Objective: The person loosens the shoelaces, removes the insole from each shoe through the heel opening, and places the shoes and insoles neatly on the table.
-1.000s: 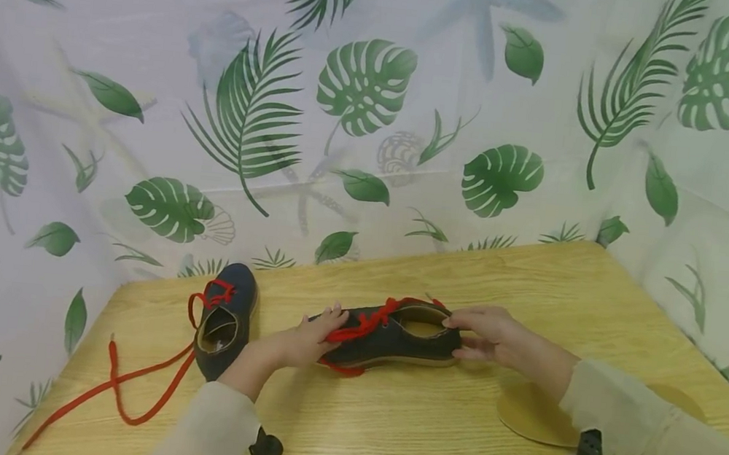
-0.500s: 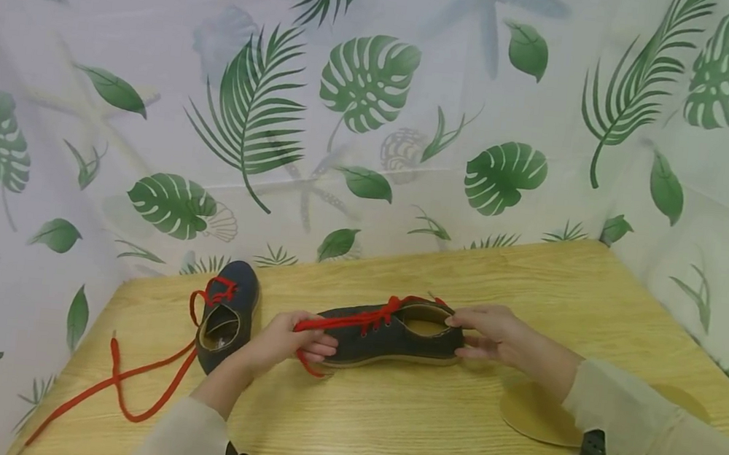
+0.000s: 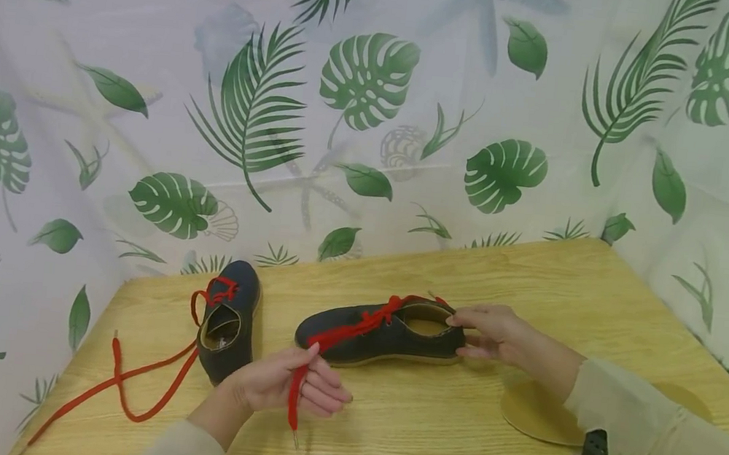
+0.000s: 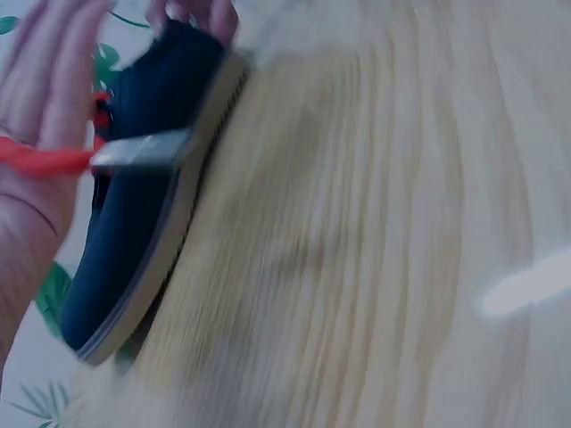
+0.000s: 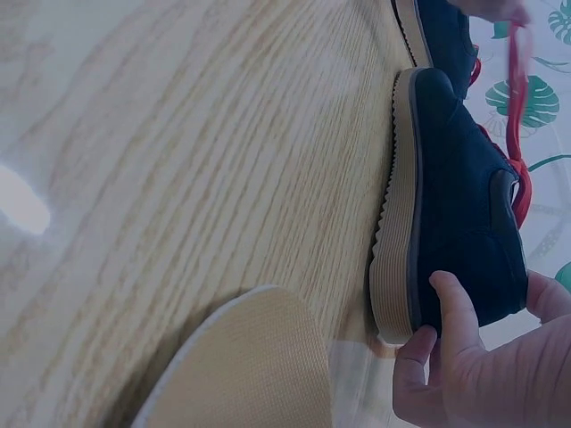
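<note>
Red lace (image 3: 341,334) pinched in left hand (image 3: 277,382), now shifted off toe of dark shoe (image 3: 386,343), tip dangling; right hand (image 3: 493,333) grips heel as before

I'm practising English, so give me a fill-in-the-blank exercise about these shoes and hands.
The right hand holds one shoe by its ____, not its toe.
The lace at the left hand is ____ in colour.
In the head view, the other shoe stands to the ____ of this one.
Missing words: heel; red; left.
</note>
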